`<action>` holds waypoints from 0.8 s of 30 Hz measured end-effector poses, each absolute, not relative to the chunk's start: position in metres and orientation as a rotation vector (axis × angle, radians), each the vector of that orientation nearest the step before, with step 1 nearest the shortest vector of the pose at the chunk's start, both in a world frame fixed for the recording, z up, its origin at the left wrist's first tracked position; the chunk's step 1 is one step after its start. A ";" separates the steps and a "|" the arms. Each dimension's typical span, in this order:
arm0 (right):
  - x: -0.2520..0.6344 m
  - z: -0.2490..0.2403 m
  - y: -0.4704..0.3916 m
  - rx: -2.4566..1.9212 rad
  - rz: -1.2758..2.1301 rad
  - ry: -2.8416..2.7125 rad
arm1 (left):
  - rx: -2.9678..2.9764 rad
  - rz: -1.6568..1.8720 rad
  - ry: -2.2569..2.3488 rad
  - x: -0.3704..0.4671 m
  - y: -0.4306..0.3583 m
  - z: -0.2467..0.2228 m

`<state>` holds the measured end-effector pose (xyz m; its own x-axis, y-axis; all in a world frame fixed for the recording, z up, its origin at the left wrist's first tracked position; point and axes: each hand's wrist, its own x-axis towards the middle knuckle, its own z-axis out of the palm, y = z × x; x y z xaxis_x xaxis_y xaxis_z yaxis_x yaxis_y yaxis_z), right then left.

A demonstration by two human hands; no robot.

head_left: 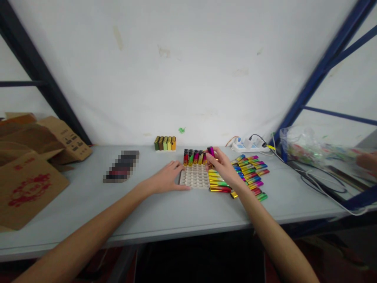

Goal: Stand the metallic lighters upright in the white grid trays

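My left hand [169, 179] is at the left side of a white tray [194, 179] with rows of round holes. Its thumb lies along the tray's front edge and its fingers bend around the left side, holding it. Several shiny coloured lighters [196, 157] stand upright in the back row. Above the right end of that row, my right hand [220, 163] pinches a purple lighter [210, 151], tilted slightly; its lower end is hidden by the fingers. Just right of the tray, partly under my right wrist, lies a spread of metallic multicoloured lighters [250, 173].
A filled block of lighters [165, 144] stands by the wall. Left are a blurred dark object [121, 167] and open cardboard boxes [35, 184]. A power strip [249, 145], cables and plastic bags [297, 143] lie right. At the far right edge, another hand [366, 161] shows, blurred.
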<state>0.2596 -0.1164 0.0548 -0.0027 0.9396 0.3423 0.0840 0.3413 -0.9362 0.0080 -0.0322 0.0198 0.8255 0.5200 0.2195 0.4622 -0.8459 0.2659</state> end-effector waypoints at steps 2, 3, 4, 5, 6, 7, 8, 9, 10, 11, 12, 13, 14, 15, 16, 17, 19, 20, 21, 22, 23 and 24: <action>0.259 0.056 -0.117 -1.006 0.914 -1.371 | 2.801 0.422 0.771 0.008 -0.032 0.019; 0.259 0.057 -0.117 -1.002 0.934 -1.355 | 2.801 0.425 0.772 0.008 -0.032 0.019; 0.258 0.057 -0.116 -1.001 0.956 -1.335 | 2.802 0.430 0.769 0.008 -0.032 0.018; 0.257 0.057 -0.116 -1.008 0.975 -1.313 | 2.804 0.436 0.765 0.008 -0.031 0.018; 0.257 0.056 -0.115 -1.027 0.980 -1.293 | 2.808 0.440 0.761 0.008 -0.031 0.017; 0.256 0.055 -0.114 -1.059 0.968 -1.282 | 2.811 0.443 0.760 0.008 -0.031 0.017; 0.256 0.053 -0.113 -1.099 0.935 -1.286 | 2.814 0.444 0.761 0.008 -0.031 0.016; 0.256 0.052 -0.112 -1.142 0.883 -1.300 | 2.815 0.445 0.764 0.008 -0.030 0.016; 0.256 0.051 -0.111 -1.183 0.819 -1.324 | 2.815 0.446 0.768 0.008 -0.030 0.016; 0.257 0.050 -0.110 -1.220 0.753 -1.354 | 2.814 0.445 0.770 0.008 -0.030 0.016; 0.257 0.050 -0.110 -1.253 0.694 -1.386 | 2.810 0.443 0.771 0.008 -0.030 0.016; 0.257 0.050 -0.110 -1.283 0.647 -1.414 | 2.806 0.441 0.772 0.008 -0.030 0.016; 0.257 0.050 -0.111 -1.313 0.610 -1.438 | 2.801 0.438 0.774 0.008 -0.030 0.016; 0.257 0.051 -0.111 -1.344 0.581 -1.457 | 2.797 0.435 0.774 0.008 -0.030 0.016; 0.257 0.051 -0.112 -1.377 0.551 -1.470 | 2.794 0.433 0.775 0.008 -0.030 0.016; 0.257 0.052 -0.113 -1.411 0.514 -1.475 | 2.794 0.435 0.776 0.008 -0.030 0.016; 0.256 0.052 -0.114 -1.469 0.414 -1.473 | 2.797 0.440 0.771 0.008 -0.030 0.016; 0.255 0.052 -0.115 -1.488 0.362 -1.472 | 2.799 0.443 0.767 0.008 -0.030 0.016; 0.255 0.052 -0.115 -1.498 0.318 -1.471 | 2.800 0.449 0.761 0.008 -0.030 0.016; 0.254 0.051 -0.115 -1.502 0.288 -1.474 | 2.801 0.455 0.756 0.008 -0.030 0.016; 0.254 0.051 -0.115 -1.502 0.271 -1.478 | 2.802 0.462 0.752 0.008 -0.030 0.016; 0.254 0.050 -0.115 -1.503 0.266 -1.482 | 2.804 0.468 0.749 0.008 -0.030 0.015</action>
